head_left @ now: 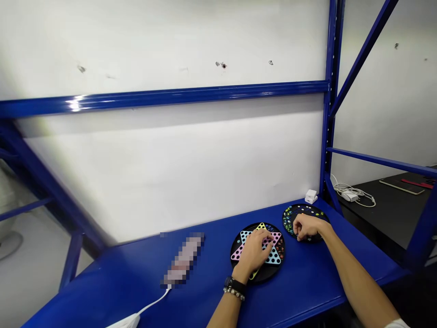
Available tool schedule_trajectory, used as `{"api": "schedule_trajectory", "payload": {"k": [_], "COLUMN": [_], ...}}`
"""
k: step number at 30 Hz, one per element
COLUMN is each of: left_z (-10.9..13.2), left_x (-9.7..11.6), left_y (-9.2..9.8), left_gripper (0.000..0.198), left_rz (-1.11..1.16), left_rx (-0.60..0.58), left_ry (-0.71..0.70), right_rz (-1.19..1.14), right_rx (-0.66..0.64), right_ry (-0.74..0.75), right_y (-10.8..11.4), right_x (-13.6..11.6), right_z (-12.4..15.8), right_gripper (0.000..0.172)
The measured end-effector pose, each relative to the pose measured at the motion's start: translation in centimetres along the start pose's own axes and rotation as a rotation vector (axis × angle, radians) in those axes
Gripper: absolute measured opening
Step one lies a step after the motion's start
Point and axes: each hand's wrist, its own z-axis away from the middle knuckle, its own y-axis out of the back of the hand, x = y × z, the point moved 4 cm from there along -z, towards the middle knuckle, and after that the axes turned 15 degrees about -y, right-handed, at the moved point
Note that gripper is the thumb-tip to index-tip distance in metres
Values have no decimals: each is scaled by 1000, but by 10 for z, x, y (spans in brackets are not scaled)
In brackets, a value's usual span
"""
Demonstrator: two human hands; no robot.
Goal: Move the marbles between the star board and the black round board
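A round black Chinese checkers board (pixel 235 241) with a pastel star full of holes lies on the blue shelf. My left hand (pixel 254 249) rests over the star, thumb and fingers apart, covering its middle. Reddish marbles (pixel 280 250) sit along the board's right rim, and dark blue ones at its top. To the right is a round black tray (pixel 321 221) with green, yellow, blue and white marbles (pixel 288 222) around its edge. Above this tray my right hand (pixel 306 225) is closed, fingertips pointing down; whatever lies between them is hidden.
A pixelated flat device (pixel 184 259) with a white cable (pixel 153 303) lies on the shelf (pixel 129 269) to the left. White charger blocks (pixel 310 196) stand behind the tray. Blue posts and rails (pixel 329 91) frame the shelf. A black table (pixel 372 196) adjoins at right.
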Motion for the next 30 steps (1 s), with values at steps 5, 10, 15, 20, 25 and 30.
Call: {"api": "schedule_trajectory", "payload": {"k": [5, 10, 15, 20, 25, 30], "left_z": [0, -1, -1, -1, -1, -1], "left_x": [0, 1, 0, 0, -1, -1], "left_y": [0, 0, 0, 0, -2, -2], "left_gripper": [14, 13, 13, 15, 16, 17], "left_rz": [0, 3, 5, 14, -16, -15], "left_rx": [-1, -1, -5, -10, -22, -7], "left_ry": [-4, -5, -6, -13, -15, -29], "right_rz": [-44, -122, -282, -243, 122, 294], "right_rx": [-43, -38, 62, 344, 567, 618], "right_ry": [18, 85, 256, 289, 255, 269], "right_y": [-1, 3, -8, -37, -51, -48], "right_x": [4, 3, -25, -57, -66, -66], "right_z": [-5, -8, -18, -43, -45, -29], "right_gripper": [18, 20, 27, 15, 18, 19]}}
